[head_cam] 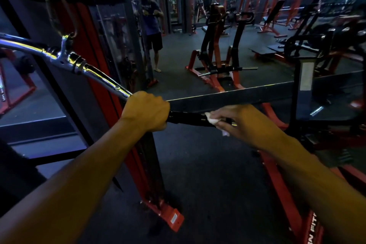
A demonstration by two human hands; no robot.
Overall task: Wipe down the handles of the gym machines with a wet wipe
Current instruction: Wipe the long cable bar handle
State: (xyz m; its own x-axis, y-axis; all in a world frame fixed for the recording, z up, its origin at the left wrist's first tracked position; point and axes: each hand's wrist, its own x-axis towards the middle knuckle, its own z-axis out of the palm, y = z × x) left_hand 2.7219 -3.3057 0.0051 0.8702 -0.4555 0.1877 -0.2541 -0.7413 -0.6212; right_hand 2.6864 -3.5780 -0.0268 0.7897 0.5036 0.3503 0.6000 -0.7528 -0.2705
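Black grip (pixel 186 120) — crumpled white wipe (pixel 213 120)

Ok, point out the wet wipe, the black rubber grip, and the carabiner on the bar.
wet wipe (pixel 212 120), head view, white fold against the grip.
black rubber grip (pixel 188 119), head view, middle between the hands.
carabiner (pixel 53 12), head view, its long side.

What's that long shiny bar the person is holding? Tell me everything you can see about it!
The bar is a long, bent pull-down bar that looks like shiny chrome metal. It hangs tilted from a clip hooked to a swivel near its middle, sloping down to the right. Its right end has a black grip. The left hand grips the bar where the black grip begins, and the right hand presses a white wet wipe on the grip's far end.
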